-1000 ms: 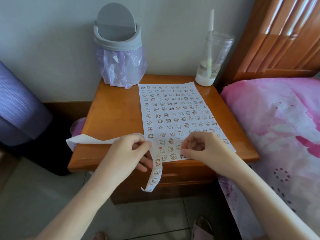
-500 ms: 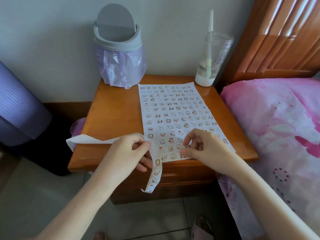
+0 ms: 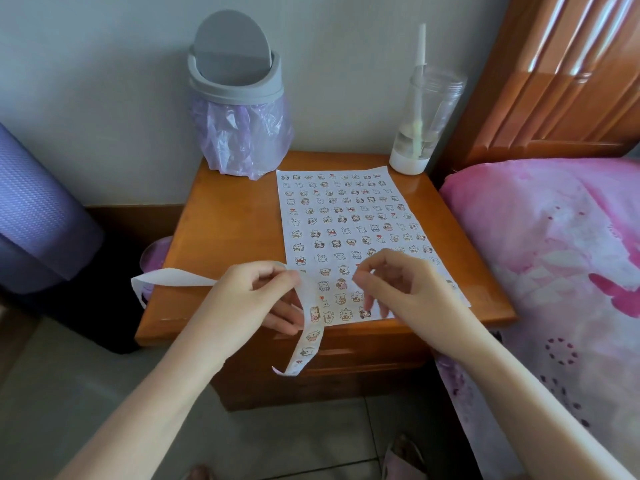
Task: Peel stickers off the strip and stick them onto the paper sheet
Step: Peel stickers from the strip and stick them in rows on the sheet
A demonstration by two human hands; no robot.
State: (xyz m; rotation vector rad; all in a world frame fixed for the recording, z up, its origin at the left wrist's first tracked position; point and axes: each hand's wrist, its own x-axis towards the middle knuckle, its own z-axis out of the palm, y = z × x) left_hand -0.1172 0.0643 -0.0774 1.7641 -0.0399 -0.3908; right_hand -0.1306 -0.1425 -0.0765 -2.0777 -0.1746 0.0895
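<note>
Left hand (image 3: 249, 303): fingers curled, thumb and fingers gripping the sticker strip (image 3: 309, 336) at the front edge of the tabletop (image 3: 235, 216). The strip's printed end hangs down past the drawer front. Its blank end trails left, out over the tabletop corner.

Right hand (image 3: 408, 289): fingers curled, the lower fingertips (image 3: 370, 303) down on the near edge of the paper sheet (image 3: 341, 206). Cannot tell whether a sticker is pinched in it.

Paper sheet: flat on the right half of the tabletop, long side running away from the person, covered with rows of small cartoon stickers.

Back left of tabletop: grey swing-lid bin (image 3: 235, 81) with a purple liner, against the wall.

Back right corner: clear cup (image 3: 427, 112) with a straw, a little liquid in it.

Right of tabletop: bed (image 3: 554, 254) with pink cover.
</note>
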